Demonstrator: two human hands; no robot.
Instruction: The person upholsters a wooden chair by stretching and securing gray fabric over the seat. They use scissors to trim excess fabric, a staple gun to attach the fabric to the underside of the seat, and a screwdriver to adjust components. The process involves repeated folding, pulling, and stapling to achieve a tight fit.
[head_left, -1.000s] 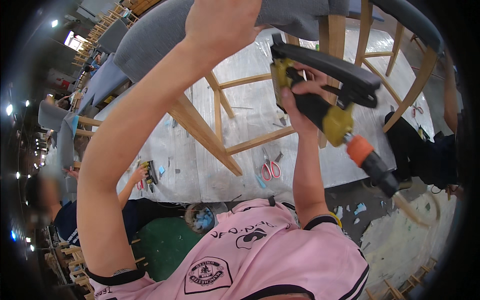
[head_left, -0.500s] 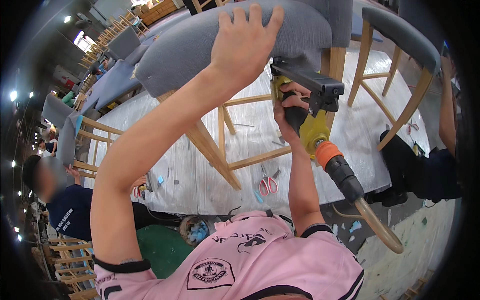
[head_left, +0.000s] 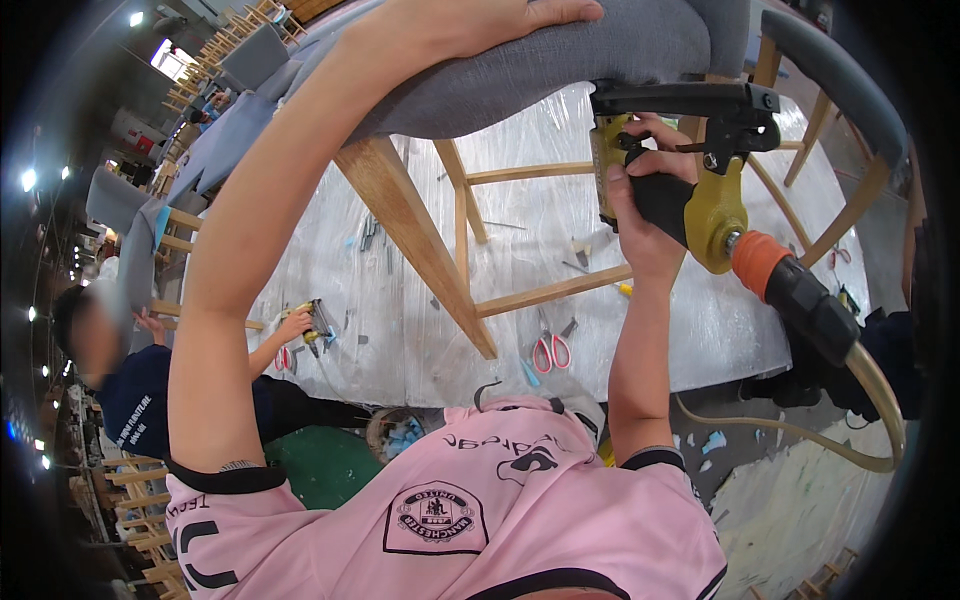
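Along the top edge, my left hand lies on the grey fabric chair seat, with a finger stretched out and the others cut off by the frame. My right hand is wrapped around the black handle of a yellow air staple gun. The gun's black magazine sits just beneath the seat's edge; whether its nose touches the fabric I cannot tell. An orange and black coupling joins it to a clear hose. Below the seat show the chair's wooden legs and rungs.
The chair stands on a plastic-covered table. Red-handled scissors and scraps lie near its front edge. Another grey chair stands at right. A co-worker at left has a hand on a staple gun.
My right hand and the staple gun have moved right and slightly up along the seat's underside. My left hand has slid up, partly out of frame. The co-worker's hand and tool have come into clearer view.
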